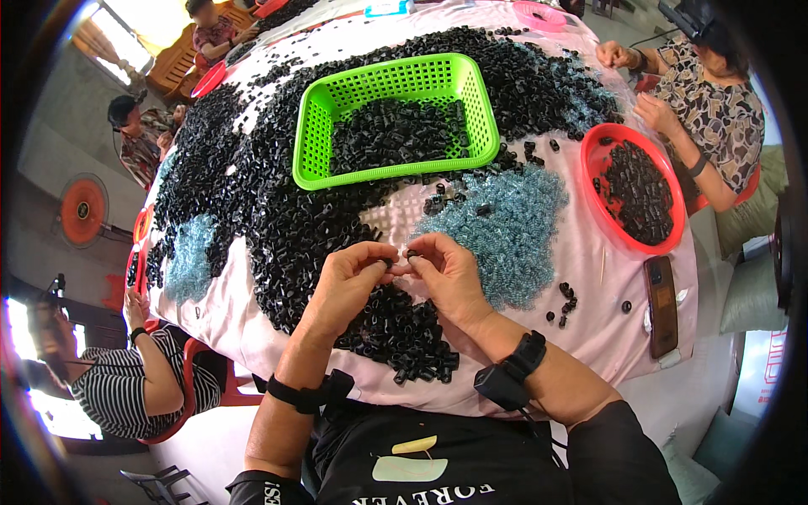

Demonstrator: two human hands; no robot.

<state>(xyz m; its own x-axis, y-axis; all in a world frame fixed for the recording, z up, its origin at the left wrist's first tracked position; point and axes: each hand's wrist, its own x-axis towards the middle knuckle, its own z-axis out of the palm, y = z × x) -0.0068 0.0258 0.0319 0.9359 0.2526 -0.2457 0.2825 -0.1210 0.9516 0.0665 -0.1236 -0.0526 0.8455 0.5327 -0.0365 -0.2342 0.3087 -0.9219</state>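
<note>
Centrally, near edge: left hand (349, 273) and right hand (446, 273) meeting fingertip to fingertip, each pinched on a small black part (410, 253) above the pink cloth (589, 278). Farther off, green basket (391, 118) partly filled with black pieces. Just right of hands, heap of blue springs (509, 227). Far right, red bowl (633, 189) holding more black pieces, dark phone (661, 303) nearer.

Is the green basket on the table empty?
No, the green basket holds a heap of small black parts on its bottom, and more of them lie around it on the table.
</note>
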